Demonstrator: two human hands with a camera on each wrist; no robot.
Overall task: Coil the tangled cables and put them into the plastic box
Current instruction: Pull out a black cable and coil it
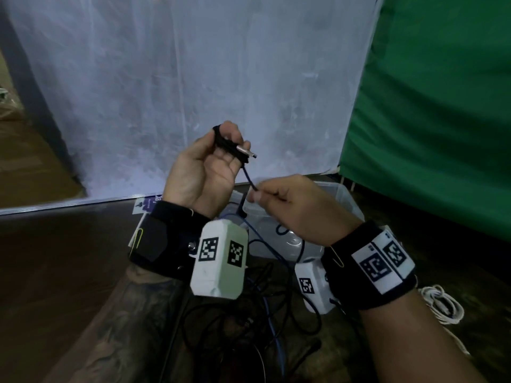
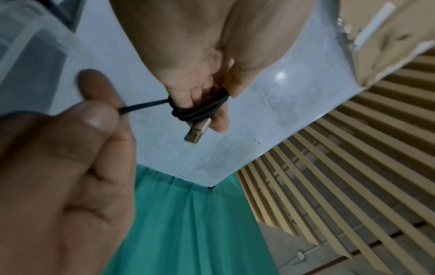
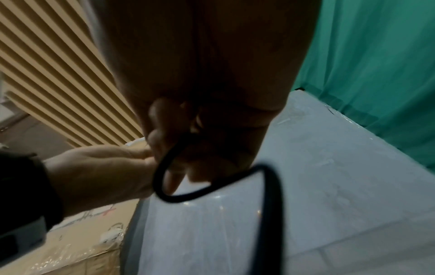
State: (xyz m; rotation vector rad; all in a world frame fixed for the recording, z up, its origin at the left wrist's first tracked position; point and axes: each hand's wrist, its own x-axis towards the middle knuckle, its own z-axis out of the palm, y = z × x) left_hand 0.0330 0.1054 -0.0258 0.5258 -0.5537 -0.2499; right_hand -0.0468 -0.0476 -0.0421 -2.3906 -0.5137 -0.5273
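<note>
My left hand (image 1: 210, 167) is raised with a black cable (image 1: 225, 142) wound in several turns around its fingers; the cable's silver USB plug (image 1: 246, 153) sticks out to the right. In the left wrist view the black coil (image 2: 200, 109) and the USB plug (image 2: 196, 131) lie on the fingers. My right hand (image 1: 287, 205) pinches the loose strand (image 1: 249, 179) just below the coil. In the right wrist view the black cable (image 3: 169, 178) loops under my right hand. The clear plastic box (image 1: 343, 197) stands on the floor behind my hands.
A tangle of black and blue cables (image 1: 265, 308) lies on the dark floor between my forearms. A white cable bundle (image 1: 442, 308) lies at the right. A white sheet (image 1: 193, 92) and a green curtain (image 1: 442, 106) stand behind the box.
</note>
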